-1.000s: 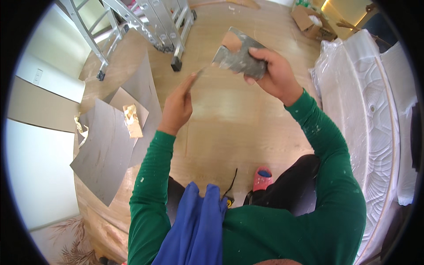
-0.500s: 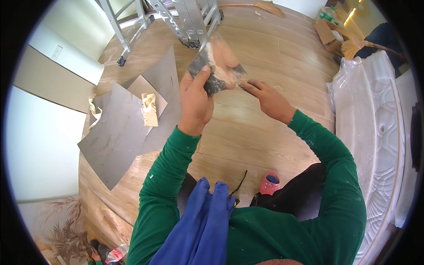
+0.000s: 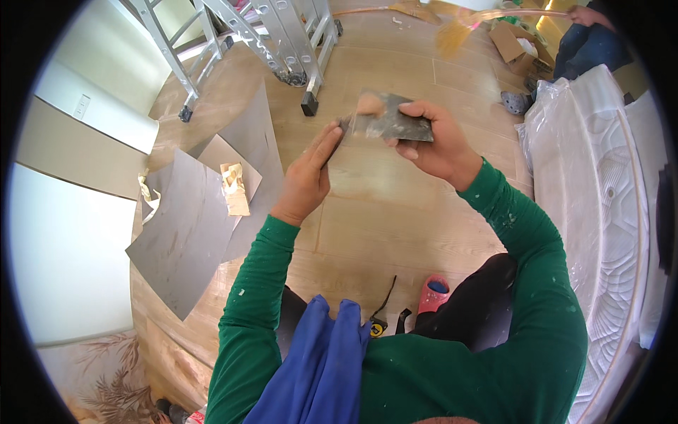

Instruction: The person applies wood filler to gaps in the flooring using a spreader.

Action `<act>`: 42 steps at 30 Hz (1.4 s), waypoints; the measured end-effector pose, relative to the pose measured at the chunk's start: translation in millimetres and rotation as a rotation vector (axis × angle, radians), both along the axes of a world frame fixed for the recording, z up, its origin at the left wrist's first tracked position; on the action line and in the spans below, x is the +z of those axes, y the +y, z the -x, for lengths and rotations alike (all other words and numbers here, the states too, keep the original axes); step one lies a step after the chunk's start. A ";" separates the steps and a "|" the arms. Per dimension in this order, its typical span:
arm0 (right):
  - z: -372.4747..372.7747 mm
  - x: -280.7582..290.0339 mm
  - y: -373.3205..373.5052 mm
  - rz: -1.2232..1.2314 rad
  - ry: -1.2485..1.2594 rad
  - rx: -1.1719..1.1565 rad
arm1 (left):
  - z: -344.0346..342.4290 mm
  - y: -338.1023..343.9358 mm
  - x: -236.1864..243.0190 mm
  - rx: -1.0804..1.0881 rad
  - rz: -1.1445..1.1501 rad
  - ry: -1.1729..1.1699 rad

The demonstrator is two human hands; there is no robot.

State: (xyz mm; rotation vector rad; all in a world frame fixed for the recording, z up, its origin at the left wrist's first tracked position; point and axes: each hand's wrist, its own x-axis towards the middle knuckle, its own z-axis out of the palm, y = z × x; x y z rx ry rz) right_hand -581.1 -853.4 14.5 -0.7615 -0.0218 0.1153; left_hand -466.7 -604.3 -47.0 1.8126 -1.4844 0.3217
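Note:
In front of me, my right hand [image 3: 436, 141] grips a dark, flat putty scraper [image 3: 413, 128] by its right end, thumb on top and fingers below. The scraper's left end has pale smears and is blurred by motion. My left hand [image 3: 308, 169] is closed on a thin dark blade [image 3: 337, 141], seen nearly edge-on, its fingers stretched along it. The blade's top meets or nearly meets the scraper's blurred left end; whether they touch I cannot tell. Both hands are above the wooden floor [image 3: 381, 212].
Grey sheets [image 3: 176, 233] with a crumpled tan piece [image 3: 235, 189] lie left. An aluminium ladder [image 3: 282, 42] stands ahead. A plastic-wrapped mattress [image 3: 586, 212] lines the right. At far right, another person's hand [image 3: 586, 15] holds a broom [image 3: 459, 32] near a cardboard box [image 3: 519, 46].
The smeared scraper has passed from my left hand to my right, and my left now holds the thin blade. Another person with the broom has appeared at the far right.

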 end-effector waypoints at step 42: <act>3.7 -108.8 -0.3 0.207 0.319 0.021 | 0.7 -36.6 4.8 0.137 0.712 1.005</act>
